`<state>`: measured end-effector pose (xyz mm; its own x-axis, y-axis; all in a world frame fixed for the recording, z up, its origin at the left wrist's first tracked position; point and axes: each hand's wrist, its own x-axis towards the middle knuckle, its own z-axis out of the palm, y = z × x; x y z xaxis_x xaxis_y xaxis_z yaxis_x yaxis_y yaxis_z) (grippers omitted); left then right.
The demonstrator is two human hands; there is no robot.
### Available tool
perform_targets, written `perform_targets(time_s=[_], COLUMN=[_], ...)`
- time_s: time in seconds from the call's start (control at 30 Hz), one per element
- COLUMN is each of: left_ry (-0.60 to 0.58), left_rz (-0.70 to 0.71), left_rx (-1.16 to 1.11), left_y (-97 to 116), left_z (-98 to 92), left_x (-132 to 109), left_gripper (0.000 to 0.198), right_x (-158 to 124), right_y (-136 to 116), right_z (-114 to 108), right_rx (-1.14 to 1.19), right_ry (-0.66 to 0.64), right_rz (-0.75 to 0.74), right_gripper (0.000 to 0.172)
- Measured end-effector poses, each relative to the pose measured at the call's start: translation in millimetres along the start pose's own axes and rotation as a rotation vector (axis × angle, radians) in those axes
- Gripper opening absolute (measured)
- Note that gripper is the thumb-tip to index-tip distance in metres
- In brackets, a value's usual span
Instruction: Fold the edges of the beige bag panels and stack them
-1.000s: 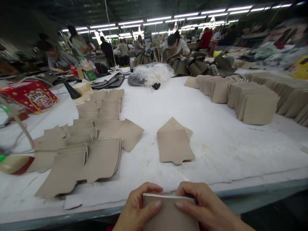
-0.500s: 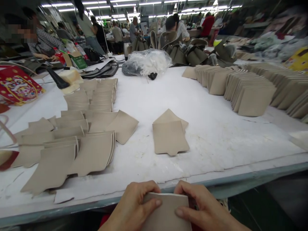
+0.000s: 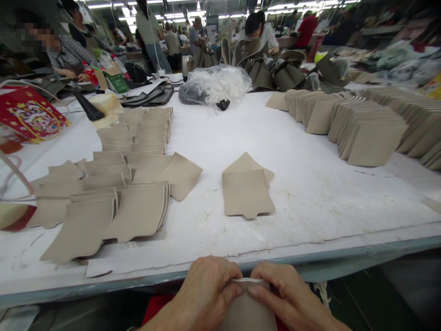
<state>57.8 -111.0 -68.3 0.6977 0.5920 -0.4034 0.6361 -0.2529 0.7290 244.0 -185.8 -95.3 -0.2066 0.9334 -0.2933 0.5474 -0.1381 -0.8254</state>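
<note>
My left hand (image 3: 203,296) and my right hand (image 3: 287,299) are both closed on a thin stack of beige cut leather pieces (image 3: 248,310), held just below the table's front edge (image 3: 103,287). The thumbs pinch the stack's top edge from either side, nearly touching. On the white table, straight ahead, lies a small pile of beige pieces (image 3: 247,192). To its left spread overlapping rows of the same beige pieces (image 3: 113,193).
Long rows of stacked beige pieces (image 3: 361,124) run along the right. A clear plastic bag (image 3: 217,85) and olive bags (image 3: 272,71) sit at the far end. A red printed bag (image 3: 29,115) lies at left. Several other people work at benches behind.
My hands have drawn closer together, and the stack has tipped so only its top edge shows between the thumbs. The view shifted slightly.
</note>
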Motion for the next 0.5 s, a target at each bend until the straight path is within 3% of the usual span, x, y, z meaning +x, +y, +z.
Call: perform_targets(time_s=[0.17,0.33,0.5], left_ry=[-0.013,-0.008,-0.02], left_rz=[0.028,0.022,0.018], left_rx=[-0.067,-0.086,-0.014], left_y=[-3.2,-4.1,1.8], left_z=[-2.5,-3.7,-2.5], left_x=[1.1,0.1,-1.6], left_gripper=[0.021,0.018,0.023], right_x=[1.2,0.2,0.0], right_y=[1.9,-1.6,-3.0], right_z=[1.1,-3.1,-1.5], right_rx=[0.056,0.152,0.123], right_ry=[-0.006,-0.005,-0.015], right_rz=[-0.062,-0.086,-0.043], right_gripper=[0.04,0.016,0.018])
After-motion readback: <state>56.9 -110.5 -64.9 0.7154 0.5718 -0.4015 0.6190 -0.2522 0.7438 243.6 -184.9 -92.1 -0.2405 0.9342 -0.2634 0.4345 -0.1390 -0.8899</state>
